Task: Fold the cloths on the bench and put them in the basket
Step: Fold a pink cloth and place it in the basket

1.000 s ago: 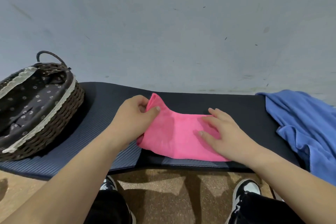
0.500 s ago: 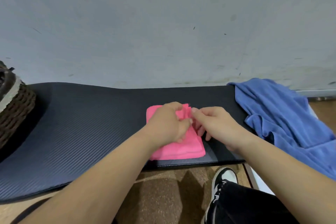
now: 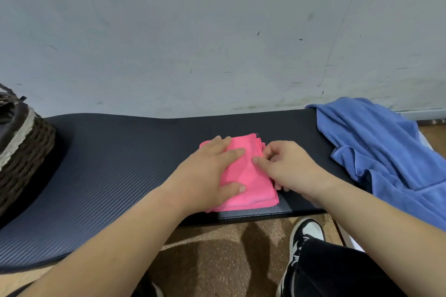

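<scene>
One pink cloth (image 3: 251, 176) lies folded into a compact rectangle near the front edge of the tabletop (image 3: 115, 166), a little right of the middle. Its long axis runs from the front edge towards the wall, leaning slightly left at the far end. The stacked layers show as thin ridges along its right side and far right corner.

Two hands are on it. The left hand (image 3: 210, 171) lies flat over the left half, fingers straight and spread a little, pressing the fabric down. The right hand (image 3: 289, 167) is at the right edge, its thumb laid on top and its fingers curled in against the layered side, pinching the cloth there.

A second cloth, the blue cloth (image 3: 386, 152), lies unfolded and rumpled over the right end of the tabletop, well apart from the pink one, and spills past the front edge. One basket (image 3: 26, 152), of dark brown wicker with a pale lace trim, stands at the left end, cut off by the frame.

The tabletop is covered by a dark ribbed mat. Behind it rises a grey, scuffed wall (image 3: 217, 43). Below is a brown speckled floor (image 3: 217, 248), with one black-and-white shoe (image 3: 306, 231) and a black trouser leg.
</scene>
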Motion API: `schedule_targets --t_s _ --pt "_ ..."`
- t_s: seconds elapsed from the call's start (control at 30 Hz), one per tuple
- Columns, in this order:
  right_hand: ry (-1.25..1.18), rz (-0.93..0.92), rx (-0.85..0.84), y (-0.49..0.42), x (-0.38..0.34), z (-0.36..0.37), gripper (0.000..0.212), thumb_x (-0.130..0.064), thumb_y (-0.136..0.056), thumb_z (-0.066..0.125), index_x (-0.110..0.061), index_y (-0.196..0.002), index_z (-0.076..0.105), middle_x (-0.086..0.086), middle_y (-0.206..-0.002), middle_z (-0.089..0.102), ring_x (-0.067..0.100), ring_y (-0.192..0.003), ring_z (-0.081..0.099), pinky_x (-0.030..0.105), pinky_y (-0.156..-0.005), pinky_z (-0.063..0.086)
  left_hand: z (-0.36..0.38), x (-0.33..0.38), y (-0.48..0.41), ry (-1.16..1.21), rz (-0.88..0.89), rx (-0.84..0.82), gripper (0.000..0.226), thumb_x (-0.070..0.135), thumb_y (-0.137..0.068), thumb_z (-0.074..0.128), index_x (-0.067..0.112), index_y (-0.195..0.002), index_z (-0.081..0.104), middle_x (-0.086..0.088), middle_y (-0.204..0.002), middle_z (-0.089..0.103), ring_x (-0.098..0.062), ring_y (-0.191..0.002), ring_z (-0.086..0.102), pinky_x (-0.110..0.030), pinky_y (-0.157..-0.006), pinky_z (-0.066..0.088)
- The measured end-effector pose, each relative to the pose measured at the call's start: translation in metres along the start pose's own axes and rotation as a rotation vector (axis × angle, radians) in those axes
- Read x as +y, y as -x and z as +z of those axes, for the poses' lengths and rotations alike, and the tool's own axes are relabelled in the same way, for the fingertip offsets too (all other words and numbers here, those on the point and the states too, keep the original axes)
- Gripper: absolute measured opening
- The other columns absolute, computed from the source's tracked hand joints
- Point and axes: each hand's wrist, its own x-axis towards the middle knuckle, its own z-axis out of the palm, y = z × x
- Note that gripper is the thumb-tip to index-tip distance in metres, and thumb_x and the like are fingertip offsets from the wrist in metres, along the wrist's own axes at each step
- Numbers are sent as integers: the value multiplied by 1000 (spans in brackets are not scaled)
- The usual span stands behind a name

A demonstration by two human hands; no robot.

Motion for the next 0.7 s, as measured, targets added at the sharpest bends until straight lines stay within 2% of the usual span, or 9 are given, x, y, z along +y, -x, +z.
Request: schedule_targets --t_s 0.1,0.23,0.27,0.33,0.43,0.5,0.57,0.63,0.7 --pt "152 31 31 2 4 -3 30 -38 -87 77 -16 -97 58 -2 -65 64 14 -50 61 30 -46 49 13 -3 -3 -85 -5 -111 82 67 -95 52 42 -162 11 3 -172 -10 -17 -157 -15 -37 -129 -4" --pt "376 -281 107 1 0 -8 45 -44 -81 77 -31 -118 55 -9 -105 60 7 -93 61 41 -88 54 25 -6 -7 -133 -8 -140 81 69 -96 45 44 -161 4 0 -170 -21 -21 -155 -25 -44 -128 -5" --pt "395 -360 43 3 -1 -10 57 -48 -81 76 -34 -131 53 -9 -124 56 9 -114 57 39 -102 50 26 -7 -7 -117 -2 -136 81 69 -96 45 44 -161 4 1 -170 -22 -20 -154 -27 -44 -128 -6" --pt "494 -392 -148 7 -1 -10 85 -62 -83 70 -38 -155 32 -7 -164 25 15 -154 18 37 -125 23 27 -10 -4 -96 20 -107 80 70 -97 43 43 -162 5 2 -170 -22 -18 -154 -29 -43 -128 -8" --pt "713 -231 -345 10 6 -7 106 -87 -77 47 -45 -160 -4 -16 -166 -24 10 -152 -28 40 -128 -4 26 -14 2 -63 53 -49 78 70 -97 40 40 -162 10 4 -171 -16 -13 -155 -24 -36 -128 -9" --pt "759 -174 -375 10 9 -7 103 -86 -80 43 -49 -157 -14 -16 -163 -31 10 -150 -31 42 -127 -8 21 -15 7 -38 67 2 73 64 -100 43 38 -163 16 5 -172 -8 -11 -157 -14 -32 -128 -2" --pt "765 -186 -366 10 10 -6 101 -81 -86 47 -47 -157 -16 -14 -164 -31 11 -150 -31 43 -127 -7 14 -20 12 -35 -10 116 67 56 -100 50 35 -160 28 3 -171 14 -16 -157 13 -34 -127 19" --pt "755 -198 -355 11 10 -7 101 -78 -88 49 -44 -158 -16 -12 -165 -30 11 -151 -31 44 -127 -7 7 -24 14 -67 -196 265 56 58 -94 56 29 -142 51 1 -144 49 -21 -131 47 -40 -104 48" --pt "716 -212 -339 12 10 -9 104 -76 -87 52 -41 -160 -13 -11 -166 -29 10 -151 -31 44 -127 -7 5 -24 13 -65 -377 308 47 69 -87 58 24 -103 61 3 -105 54 -18 -96 56 -37 -77 51"
